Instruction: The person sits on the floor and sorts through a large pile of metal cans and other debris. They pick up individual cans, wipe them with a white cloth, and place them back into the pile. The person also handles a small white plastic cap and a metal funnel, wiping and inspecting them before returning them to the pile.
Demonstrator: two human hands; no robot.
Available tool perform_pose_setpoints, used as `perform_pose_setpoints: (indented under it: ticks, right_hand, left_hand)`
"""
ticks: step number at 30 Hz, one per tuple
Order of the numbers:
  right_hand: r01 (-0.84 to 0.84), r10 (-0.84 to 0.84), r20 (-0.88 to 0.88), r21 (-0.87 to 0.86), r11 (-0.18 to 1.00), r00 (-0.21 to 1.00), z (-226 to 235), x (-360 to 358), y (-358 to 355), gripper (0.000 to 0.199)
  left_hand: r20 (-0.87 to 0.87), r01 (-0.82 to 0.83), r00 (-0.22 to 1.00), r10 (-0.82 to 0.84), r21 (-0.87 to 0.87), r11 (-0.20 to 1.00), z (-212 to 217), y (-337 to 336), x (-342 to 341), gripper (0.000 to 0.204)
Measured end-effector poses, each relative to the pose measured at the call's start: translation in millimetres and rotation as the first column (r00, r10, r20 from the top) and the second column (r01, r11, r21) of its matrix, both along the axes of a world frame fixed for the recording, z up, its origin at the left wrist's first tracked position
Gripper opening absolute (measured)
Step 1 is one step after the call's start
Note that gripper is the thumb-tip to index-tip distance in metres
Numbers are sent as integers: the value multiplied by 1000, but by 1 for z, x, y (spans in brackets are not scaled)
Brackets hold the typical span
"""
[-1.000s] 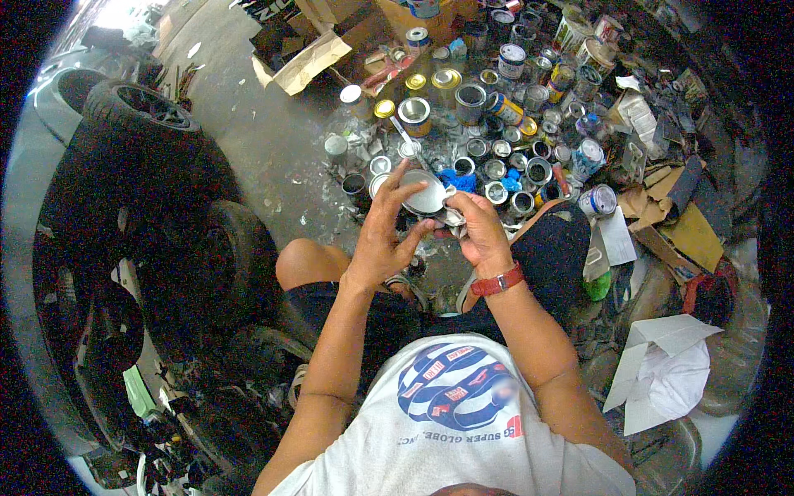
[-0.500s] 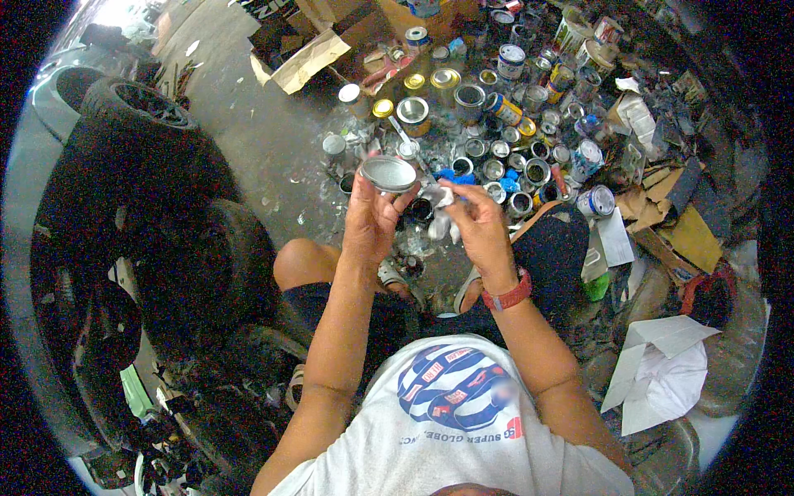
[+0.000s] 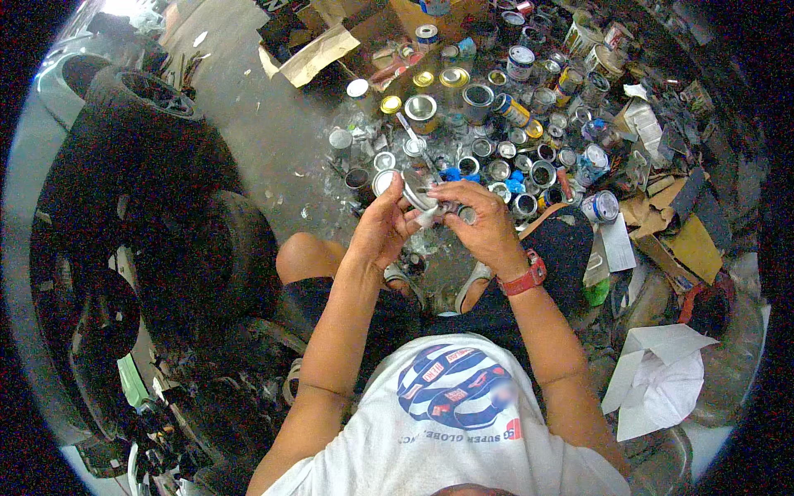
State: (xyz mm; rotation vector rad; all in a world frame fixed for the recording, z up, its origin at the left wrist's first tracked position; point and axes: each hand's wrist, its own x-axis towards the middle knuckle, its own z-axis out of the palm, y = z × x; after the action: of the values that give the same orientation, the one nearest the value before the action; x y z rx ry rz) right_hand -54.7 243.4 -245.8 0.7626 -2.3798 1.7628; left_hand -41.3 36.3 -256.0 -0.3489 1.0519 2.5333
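Note:
My left hand (image 3: 379, 230) grips a shallow round metal lid (image 3: 418, 195) by its edge, and the lid is tilted up on its side above the floor. From the right, my right hand (image 3: 488, 225) pinches a small crumpled white rag (image 3: 426, 218) against the lid's rim. Part of the rag is hidden by the fingers, and motion blurs the lid. Just beyond both hands stand small open cans. A pale flat stick (image 3: 405, 126) leans out of one can there.
Many paint cans (image 3: 421, 110) crowd the floor ahead and to the right. Torn cardboard (image 3: 678, 236) lies at the right, near a white paper sheet (image 3: 659, 351). An open carton (image 3: 322, 56) stands at the far side. Car tyres (image 3: 141, 99) are piled at the left.
The lid has turned from nearly level to steeply tilted. My right hand has moved left and brought the rag against it. The view has shifted slightly.

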Motion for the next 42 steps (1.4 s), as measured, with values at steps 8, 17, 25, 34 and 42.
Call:
perform_pose_setpoints:
  ticks: [8, 17, 25, 34, 42]
  right_hand:
    - [77, -62, 141, -104, 992, 988, -20, 10, -4, 18]
    - [117, -98, 162, -110, 987, 982, -21, 23, -16, 23]
    - [154, -69, 382, -195, 969, 921, -33, 20, -12, 29]
    - [222, -28, 470, -362, 905, 882, -46, 18, -21, 24]
    - [496, -117, 624, -479, 724, 772, -40, 6, -21, 19]
  left_hand:
    - [-296, -171, 954, -48, -669, 724, 23, 31, 10, 51]
    - [-85, 66, 989, -122, -489, 870, 24, 17, 0, 49]
    - [-146, 1, 987, -67, -409, 913, 22, 26, 10, 61]
    - [-496, -268, 820, -284, -773, 575, 12, 30, 11, 46]
    - [-70, -35, 997, 13, -336, 941, 7, 31, 11, 46]
